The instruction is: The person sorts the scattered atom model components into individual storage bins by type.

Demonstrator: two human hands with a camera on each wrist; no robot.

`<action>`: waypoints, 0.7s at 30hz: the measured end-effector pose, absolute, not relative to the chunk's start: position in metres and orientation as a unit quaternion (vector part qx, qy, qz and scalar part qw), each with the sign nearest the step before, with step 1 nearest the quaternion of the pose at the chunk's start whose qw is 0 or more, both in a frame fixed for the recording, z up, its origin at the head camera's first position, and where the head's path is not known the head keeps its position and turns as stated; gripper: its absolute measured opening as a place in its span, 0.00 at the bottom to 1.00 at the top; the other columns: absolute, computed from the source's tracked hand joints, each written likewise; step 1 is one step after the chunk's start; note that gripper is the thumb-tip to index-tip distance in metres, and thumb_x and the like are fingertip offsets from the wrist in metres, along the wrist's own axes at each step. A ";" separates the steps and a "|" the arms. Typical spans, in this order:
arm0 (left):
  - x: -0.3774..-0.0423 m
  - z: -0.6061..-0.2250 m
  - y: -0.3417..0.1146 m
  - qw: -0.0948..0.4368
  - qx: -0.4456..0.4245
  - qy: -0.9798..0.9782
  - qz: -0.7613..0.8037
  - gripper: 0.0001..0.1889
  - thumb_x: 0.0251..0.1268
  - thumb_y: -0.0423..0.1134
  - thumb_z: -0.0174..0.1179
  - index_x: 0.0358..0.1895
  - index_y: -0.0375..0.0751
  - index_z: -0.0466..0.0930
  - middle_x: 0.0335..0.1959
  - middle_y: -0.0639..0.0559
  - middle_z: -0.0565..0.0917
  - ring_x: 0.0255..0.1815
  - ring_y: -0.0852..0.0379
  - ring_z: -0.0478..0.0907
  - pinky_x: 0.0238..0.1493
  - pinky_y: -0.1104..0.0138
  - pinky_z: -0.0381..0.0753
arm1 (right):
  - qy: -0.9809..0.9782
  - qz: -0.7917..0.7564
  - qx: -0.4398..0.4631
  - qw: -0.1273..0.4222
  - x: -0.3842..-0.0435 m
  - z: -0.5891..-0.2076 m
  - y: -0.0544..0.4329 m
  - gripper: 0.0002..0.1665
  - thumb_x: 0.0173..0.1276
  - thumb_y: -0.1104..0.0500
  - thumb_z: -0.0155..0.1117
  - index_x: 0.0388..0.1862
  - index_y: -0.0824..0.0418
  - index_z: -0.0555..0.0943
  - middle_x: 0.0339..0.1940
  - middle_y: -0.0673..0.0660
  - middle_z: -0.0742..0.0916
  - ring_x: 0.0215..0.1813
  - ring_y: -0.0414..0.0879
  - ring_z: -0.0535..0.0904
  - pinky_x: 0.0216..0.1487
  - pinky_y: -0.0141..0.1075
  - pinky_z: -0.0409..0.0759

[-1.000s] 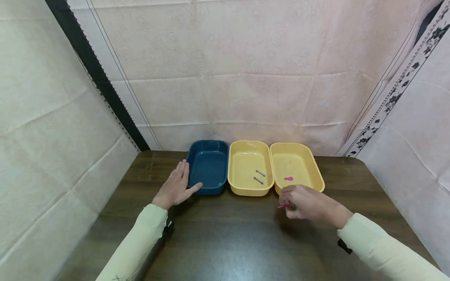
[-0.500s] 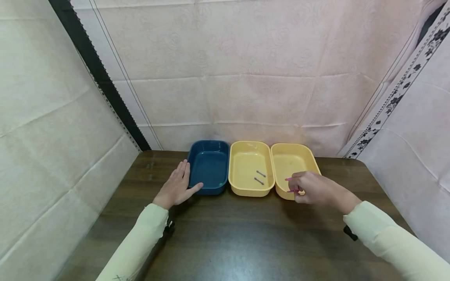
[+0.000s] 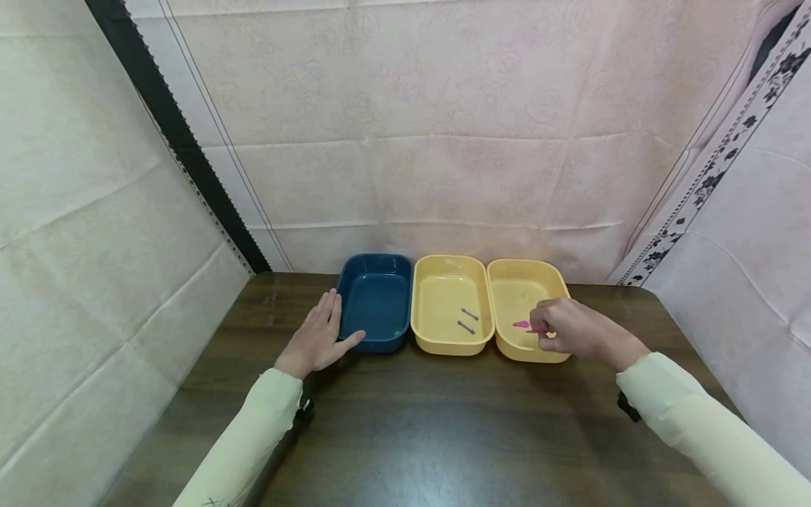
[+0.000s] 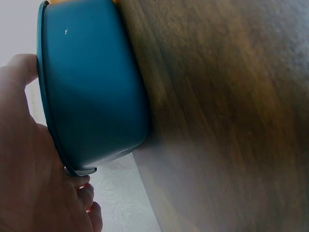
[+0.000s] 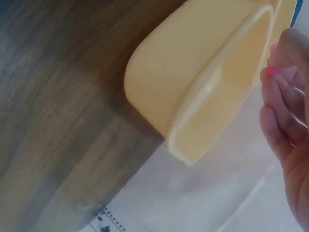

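My left hand lies with straight fingers along the left rim of a blue tray, thumb at its front corner. The left wrist view shows the palm against that rim. Over the right-hand yellow tray, my right hand pinches a small pink piece between thumb and fingers. Mostly covered by the fingertips, it shows as pink bits in the right wrist view. A second pink piece, narrow with one wider end, lies in the tray just left of the fingers.
The middle yellow tray holds two thin purple-grey rods with thicker ends. A small green spot shows in the blue tray's front right corner. All three trays stand side by side at the back of the wooden table, before a pale cloth.
My right hand has moved from in front of the right-hand yellow tray to over it, carrying the pinched pink piece. My left hand has stayed at the blue tray.
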State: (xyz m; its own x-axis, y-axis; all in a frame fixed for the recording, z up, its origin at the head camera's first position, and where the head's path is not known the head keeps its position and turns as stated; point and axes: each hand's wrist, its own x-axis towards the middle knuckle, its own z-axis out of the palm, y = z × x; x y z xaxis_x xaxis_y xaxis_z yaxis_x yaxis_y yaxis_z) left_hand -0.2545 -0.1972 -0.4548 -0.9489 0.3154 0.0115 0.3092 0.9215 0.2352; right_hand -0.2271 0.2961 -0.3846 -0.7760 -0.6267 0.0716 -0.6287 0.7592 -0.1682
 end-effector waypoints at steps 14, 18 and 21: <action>-0.255 -0.454 -0.199 0.012 0.156 0.982 0.106 0.57 0.75 0.73 0.46 0.85 0.29 0.40 0.89 0.33 0.42 0.90 0.34 0.41 0.87 0.41 0.49 | -0.939 0.111 0.326 0.028 -0.246 -0.406 0.304 0.13 0.58 0.70 0.74 0.26 0.54 0.83 0.26 0.48 0.82 0.30 0.39 0.75 0.32 0.31 0.76; -0.256 -0.452 -0.197 0.017 0.158 0.982 0.103 0.57 0.75 0.74 0.46 0.85 0.29 0.40 0.89 0.33 0.42 0.90 0.34 0.41 0.87 0.42 0.49 | -0.936 0.115 0.331 0.037 -0.250 -0.413 0.306 0.13 0.57 0.71 0.76 0.26 0.54 0.83 0.24 0.48 0.82 0.28 0.38 0.74 0.31 0.30 0.75; -0.257 -0.451 -0.197 0.018 0.159 0.982 0.104 0.58 0.74 0.74 0.47 0.85 0.29 0.41 0.88 0.33 0.43 0.89 0.34 0.42 0.87 0.41 0.49 | -0.937 0.116 0.328 0.040 -0.252 -0.416 0.306 0.13 0.59 0.69 0.78 0.26 0.54 0.84 0.25 0.47 0.82 0.29 0.38 0.74 0.31 0.31 0.76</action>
